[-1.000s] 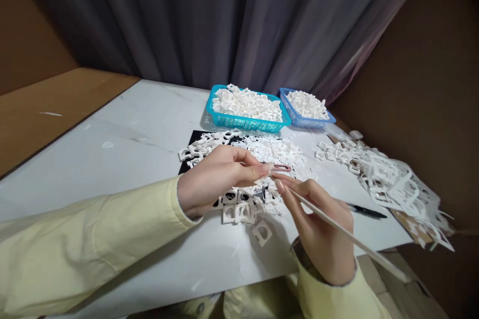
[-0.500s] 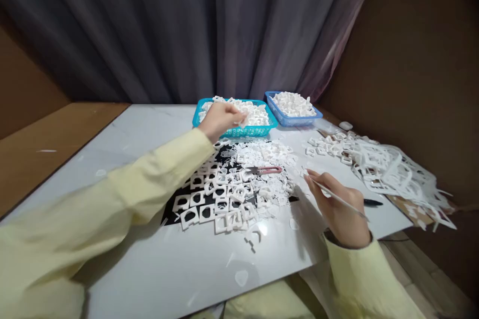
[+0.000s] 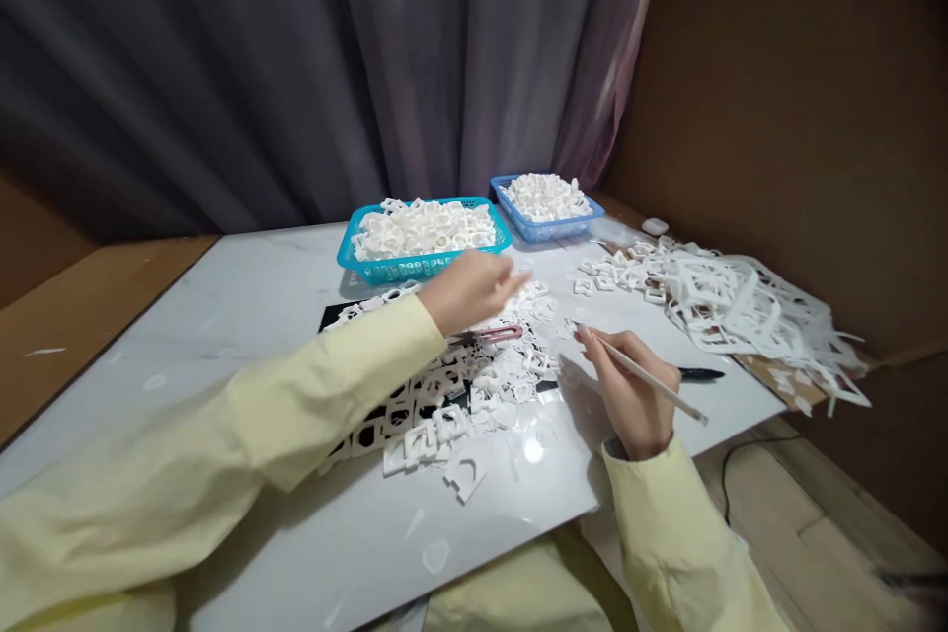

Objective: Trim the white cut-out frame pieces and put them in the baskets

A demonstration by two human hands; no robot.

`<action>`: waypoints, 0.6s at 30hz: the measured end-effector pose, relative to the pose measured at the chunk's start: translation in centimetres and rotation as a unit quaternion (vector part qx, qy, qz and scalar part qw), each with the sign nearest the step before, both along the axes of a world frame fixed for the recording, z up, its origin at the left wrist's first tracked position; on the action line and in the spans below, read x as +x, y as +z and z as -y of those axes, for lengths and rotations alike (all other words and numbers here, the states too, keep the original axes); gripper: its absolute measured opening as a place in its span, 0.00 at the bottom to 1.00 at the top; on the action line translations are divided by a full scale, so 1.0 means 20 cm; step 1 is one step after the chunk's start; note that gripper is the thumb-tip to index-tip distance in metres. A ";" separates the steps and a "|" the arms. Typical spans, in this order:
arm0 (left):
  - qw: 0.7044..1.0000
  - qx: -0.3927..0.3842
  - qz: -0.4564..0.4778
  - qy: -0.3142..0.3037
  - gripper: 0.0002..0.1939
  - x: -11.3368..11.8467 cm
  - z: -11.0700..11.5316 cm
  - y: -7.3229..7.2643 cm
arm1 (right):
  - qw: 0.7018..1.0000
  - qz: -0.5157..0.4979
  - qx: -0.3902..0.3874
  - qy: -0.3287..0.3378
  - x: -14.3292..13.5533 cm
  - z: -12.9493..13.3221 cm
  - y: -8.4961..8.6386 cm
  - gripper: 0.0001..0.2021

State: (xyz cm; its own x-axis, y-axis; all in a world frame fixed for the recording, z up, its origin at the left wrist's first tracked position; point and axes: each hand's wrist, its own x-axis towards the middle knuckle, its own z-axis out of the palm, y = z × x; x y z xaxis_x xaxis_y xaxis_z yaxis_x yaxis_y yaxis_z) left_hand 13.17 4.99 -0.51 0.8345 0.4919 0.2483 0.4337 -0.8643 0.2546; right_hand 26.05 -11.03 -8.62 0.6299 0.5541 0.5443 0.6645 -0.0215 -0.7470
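Note:
My left hand [image 3: 478,288] hovers above the pile of white pieces, just in front of the teal basket [image 3: 426,267]. Its fingers reach to the right, slightly apart, and I make out nothing held in them. A slim white pen-shaped tool [image 3: 652,378] lies in my right hand [image 3: 629,385], gripped like a pencil with its tip pointing left. Below my left hand are small thread snips [image 3: 496,333] with pink handles, resting on the pile. Flat white cut-out pieces [image 3: 436,430] with openings spread over a black mat, partly hidden by my left arm.
Small white parts fill the teal basket and a blue basket [image 3: 552,227] behind it. At the right lies a heap of white frame-like strips [image 3: 748,306] beside a brown board wall. A black pen-like object [image 3: 702,374] is right of my right hand. A grey curtain [image 3: 415,59] hangs behind.
My left hand has come back from over the teal basket toward the pile, and its fingers have loosened. The right hand keeps the tool. The view has shifted to the right.

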 end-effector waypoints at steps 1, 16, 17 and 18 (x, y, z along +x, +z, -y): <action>0.999 -0.005 -0.034 -0.042 0.17 0.00 0.07 -0.03 | 1.000 -0.014 0.001 -0.006 0.00 0.00 0.00 0.12; 0.988 -0.023 -0.096 -0.121 0.08 -0.01 0.23 -0.17 | 0.955 -0.208 -0.097 0.186 0.02 0.01 0.06 0.14; 0.989 -0.027 -0.087 -0.116 0.07 -0.02 0.24 -0.16 | 0.949 -0.223 -0.096 0.201 0.01 0.01 0.07 0.14; 0.991 -0.032 -0.076 -0.109 0.06 -0.03 0.25 -0.16 | 0.944 -0.238 -0.093 0.210 0.01 0.01 0.07 0.15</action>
